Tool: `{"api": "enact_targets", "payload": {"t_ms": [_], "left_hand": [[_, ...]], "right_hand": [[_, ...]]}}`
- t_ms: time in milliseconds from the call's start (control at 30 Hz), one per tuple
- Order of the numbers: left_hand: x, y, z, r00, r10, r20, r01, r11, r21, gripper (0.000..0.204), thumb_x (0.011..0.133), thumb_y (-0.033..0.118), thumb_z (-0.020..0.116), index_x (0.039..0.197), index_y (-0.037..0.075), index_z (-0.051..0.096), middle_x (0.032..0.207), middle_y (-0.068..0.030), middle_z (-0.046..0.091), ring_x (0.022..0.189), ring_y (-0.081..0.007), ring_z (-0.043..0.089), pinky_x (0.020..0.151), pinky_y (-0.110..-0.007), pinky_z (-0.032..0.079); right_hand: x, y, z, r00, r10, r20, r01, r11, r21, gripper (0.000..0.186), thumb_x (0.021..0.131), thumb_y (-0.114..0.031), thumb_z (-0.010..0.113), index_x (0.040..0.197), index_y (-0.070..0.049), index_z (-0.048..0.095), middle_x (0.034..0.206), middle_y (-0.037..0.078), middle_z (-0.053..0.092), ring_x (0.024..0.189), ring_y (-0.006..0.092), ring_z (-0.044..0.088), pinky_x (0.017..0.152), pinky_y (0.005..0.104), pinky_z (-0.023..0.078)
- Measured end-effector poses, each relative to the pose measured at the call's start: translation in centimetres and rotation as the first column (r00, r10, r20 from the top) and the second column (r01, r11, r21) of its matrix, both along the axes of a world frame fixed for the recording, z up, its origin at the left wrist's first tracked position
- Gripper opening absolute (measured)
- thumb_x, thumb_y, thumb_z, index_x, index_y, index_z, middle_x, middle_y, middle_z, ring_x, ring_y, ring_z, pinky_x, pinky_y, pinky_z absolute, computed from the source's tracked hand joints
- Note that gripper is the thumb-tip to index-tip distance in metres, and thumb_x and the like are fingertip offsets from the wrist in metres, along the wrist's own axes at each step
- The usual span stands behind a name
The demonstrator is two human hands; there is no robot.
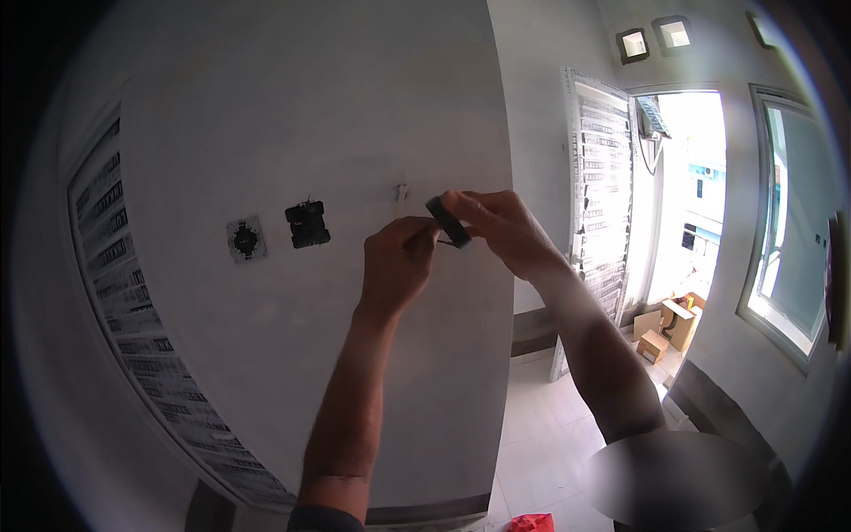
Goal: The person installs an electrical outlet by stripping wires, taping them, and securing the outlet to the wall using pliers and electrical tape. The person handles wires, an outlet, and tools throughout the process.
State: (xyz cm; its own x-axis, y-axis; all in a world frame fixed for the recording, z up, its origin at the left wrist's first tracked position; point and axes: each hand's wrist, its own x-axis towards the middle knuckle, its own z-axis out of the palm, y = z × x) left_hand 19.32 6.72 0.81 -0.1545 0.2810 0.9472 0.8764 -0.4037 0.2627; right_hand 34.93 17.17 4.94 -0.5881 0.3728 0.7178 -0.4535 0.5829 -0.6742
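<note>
A roll of black tape [448, 222] is gripped between the thumb and fingers of my right hand [496, 223], in front of the white wall. Close beside it on the left, the fingers of my left hand [401, 257] are pinched together. A short, thin dark strip runs from them to the lower part of the roll; it looks like the tape's loose end. Just above my hands, a small whitish piece [402, 191] sticks out of the wall; its kind is too small to tell.
Left of my hands the wall holds a black socket box [308, 225] and a dark square opening [246, 239]. A film-covered door [601, 186] stands open at the right, with cardboard boxes [653, 347] beyond. A red bag [531, 523] lies on the tiled floor.
</note>
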Motion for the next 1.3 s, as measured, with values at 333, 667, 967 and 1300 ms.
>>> {"api": "enact_targets", "payload": {"t_ms": [333,667,967,1300], "left_hand": [[-0.7,0.7,0.0,0.975,-0.143,0.171,0.139,0.990,0.036,0.019,0.096,0.018,0.077,0.093,0.000,0.076,0.078,-0.0055,0.075,0.070,-0.0086,0.066,0.066,-0.027,0.053],[-0.9,-0.1,1.1,0.938,-0.196,0.285,0.245,0.958,-0.150,0.013,0.095,0.013,0.072,0.091,0.000,0.073,0.073,-0.0030,0.071,0.067,-0.0071,0.062,0.062,-0.026,0.049],[-0.7,0.6,-0.3,0.970,-0.155,0.190,0.153,0.988,0.022,0.012,0.094,0.008,0.071,0.099,-0.002,0.073,0.081,-0.0044,0.074,0.074,-0.0100,0.067,0.070,-0.028,0.053],[-0.3,0.5,0.1,0.973,-0.125,0.195,0.124,0.992,0.018,0.010,0.095,0.008,0.073,0.094,-0.001,0.073,0.078,-0.0056,0.073,0.072,-0.0084,0.066,0.068,-0.026,0.051]], "right_hand": [[-1.6,0.1,-3.0,0.934,-0.326,0.144,0.289,0.929,0.230,0.026,0.087,-0.023,0.071,0.100,-0.001,0.076,0.094,0.014,0.075,0.086,0.0237,0.071,0.081,0.0373,0.057],[-0.3,0.2,-1.0,0.890,-0.332,-0.313,0.456,0.639,0.620,0.021,0.088,-0.022,0.068,0.098,-0.008,0.081,0.106,0.015,0.075,0.098,0.0253,0.069,0.089,0.0418,0.055],[-2.1,2.6,-0.7,0.976,-0.215,0.025,0.189,0.903,0.385,0.030,0.090,-0.016,0.066,0.116,-0.007,0.078,0.093,0.015,0.074,0.085,0.0224,0.070,0.080,0.0368,0.055],[1.1,-1.7,-2.4,0.822,-0.548,-0.152,0.495,0.559,0.665,0.021,0.082,-0.023,0.074,0.090,-0.005,0.079,0.092,0.012,0.071,0.095,0.0266,0.069,0.093,0.0440,0.053]]}}
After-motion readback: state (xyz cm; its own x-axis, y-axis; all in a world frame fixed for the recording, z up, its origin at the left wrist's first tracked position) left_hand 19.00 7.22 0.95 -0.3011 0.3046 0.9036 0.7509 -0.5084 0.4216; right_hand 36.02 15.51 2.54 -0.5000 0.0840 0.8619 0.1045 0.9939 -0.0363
